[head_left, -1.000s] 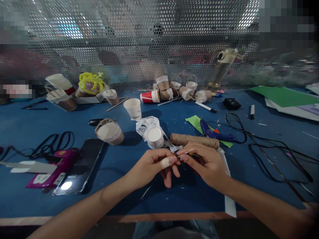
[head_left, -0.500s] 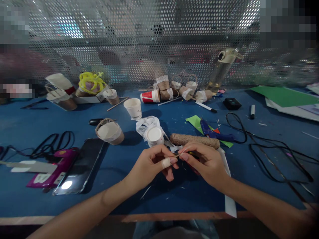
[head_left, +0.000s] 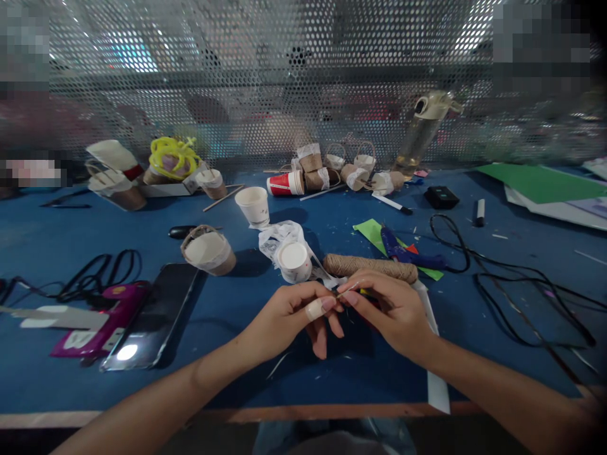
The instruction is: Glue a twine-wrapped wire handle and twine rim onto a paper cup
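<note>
My left hand, a bandage around its thumb, pinches a thin tan strand of twine between thumb and index finger. From the other side, the fingertips of my right hand are closed on the same short strand. Just behind the hands lies a roll of brown twine. A white paper cup stands upside down, beside a bunch of white lace ribbon. Something red and yellow lies under my right hand, mostly hidden.
A blue glue gun with a black cord lies at right. A phone and a purple tool sit at left. A twine-wrapped cup and a white cup stand nearer the middle. A bottle leans against the mesh.
The lower fingers of my left hand have spread out and dropped slightly. Both hands keep their pinch in nearly the same spot.
</note>
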{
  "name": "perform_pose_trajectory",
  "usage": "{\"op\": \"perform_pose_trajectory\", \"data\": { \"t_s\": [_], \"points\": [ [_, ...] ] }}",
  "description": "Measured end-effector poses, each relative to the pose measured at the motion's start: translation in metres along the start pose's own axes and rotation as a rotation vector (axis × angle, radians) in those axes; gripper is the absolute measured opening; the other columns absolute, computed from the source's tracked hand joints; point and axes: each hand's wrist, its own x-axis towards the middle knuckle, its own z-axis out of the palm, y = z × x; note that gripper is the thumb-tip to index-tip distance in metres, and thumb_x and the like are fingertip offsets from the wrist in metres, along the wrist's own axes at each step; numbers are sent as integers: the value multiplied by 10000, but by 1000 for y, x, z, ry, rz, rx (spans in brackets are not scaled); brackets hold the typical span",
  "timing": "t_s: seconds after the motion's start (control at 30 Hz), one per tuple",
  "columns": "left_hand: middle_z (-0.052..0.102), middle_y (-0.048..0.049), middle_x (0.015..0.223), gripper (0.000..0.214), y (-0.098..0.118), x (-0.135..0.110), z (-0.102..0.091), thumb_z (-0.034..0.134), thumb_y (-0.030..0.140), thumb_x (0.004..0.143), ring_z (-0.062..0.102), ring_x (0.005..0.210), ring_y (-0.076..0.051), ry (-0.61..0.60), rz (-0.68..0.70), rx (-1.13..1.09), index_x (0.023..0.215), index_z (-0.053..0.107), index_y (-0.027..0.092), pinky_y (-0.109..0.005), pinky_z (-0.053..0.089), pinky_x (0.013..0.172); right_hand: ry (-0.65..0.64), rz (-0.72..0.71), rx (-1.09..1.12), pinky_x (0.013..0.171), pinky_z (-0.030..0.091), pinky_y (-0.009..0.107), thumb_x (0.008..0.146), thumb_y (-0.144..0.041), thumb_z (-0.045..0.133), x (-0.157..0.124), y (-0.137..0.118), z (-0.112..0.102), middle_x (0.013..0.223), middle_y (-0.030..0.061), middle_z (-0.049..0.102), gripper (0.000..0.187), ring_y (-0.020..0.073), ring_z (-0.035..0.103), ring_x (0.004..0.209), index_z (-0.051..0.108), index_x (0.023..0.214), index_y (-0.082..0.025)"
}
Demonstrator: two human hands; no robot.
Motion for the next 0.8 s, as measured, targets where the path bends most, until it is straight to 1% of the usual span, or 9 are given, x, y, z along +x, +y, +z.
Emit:
{"op": "perform_pose_trajectory", "data": {
  "t_s": [0.1, 0.2, 0.27, 0.4, 0.53, 0.57, 0.8],
  "points": [
    [743, -48, 758, 213, -1, 0, 0, 575, 315, 966, 671, 454, -92, 32, 9, -19, 876, 604, 124, -165, 511, 457, -6, 62, -4, 808, 578, 313, 904, -230, 655, 0, 0, 1, 895, 22, 760, 75, 179, 719, 845, 727, 926, -230],
    [744, -49, 767, 208, -2, -1, 1, 600, 313, 952, 675, 466, -95, 58, 18, -23, 867, 609, 124, -169, 519, 463, -15, 98, 12, 779, 589, 315, 906, -273, 658, 1, -1, 1, 873, 22, 760, 90, 180, 724, 800, 735, 925, -232],
    [745, -49, 767, 202, -2, -2, 2, 610, 306, 946, 677, 474, -97, 78, 24, -11, 863, 620, 122, -176, 529, 473, -14, 94, 16, 772, 587, 313, 904, -277, 662, 1, 0, 1, 865, 22, 758, 89, 177, 721, 786, 738, 916, -232],
    [741, -45, 767, 189, -2, -2, 3, 612, 282, 947, 684, 493, -93, 98, 23, 21, 866, 643, 113, -171, 536, 493, -18, 55, -5, 778, 573, 295, 896, -235, 670, 3, 2, 0, 891, 24, 761, 79, 174, 716, 836, 746, 920, -231],
    [736, -29, 751, 156, -4, 0, 2, 624, 272, 939, 685, 480, -102, 101, 27, -32, 1008, 632, 132, -177, 542, 474, -3, 25, -12, 767, 574, 303, 891, -228, 677, 4, 4, 0, 898, 26, 760, 78, 178, 713, 844, 750, 917, -233],
    [735, -28, 747, 159, -4, 0, 1, 627, 271, 937, 687, 478, -106, 106, 36, -41, 1018, 626, 135, -179, 542, 468, 0, 22, -11, 768, 576, 306, 891, -226, 676, 4, 4, 0, 901, 27, 760, 79, 179, 714, 844, 749, 920, -233],
    [719, -30, 712, 177, -2, -1, 3, 655, 296, 915, 677, 465, -113, 144, 51, -35, 914, 609, 125, -194, 551, 460, 11, 63, -35, 798, 582, 320, 901, -220, 657, 2, 2, 0, 922, 34, 761, 87, 184, 714, 857, 735, 936, -233]
  ]
}}
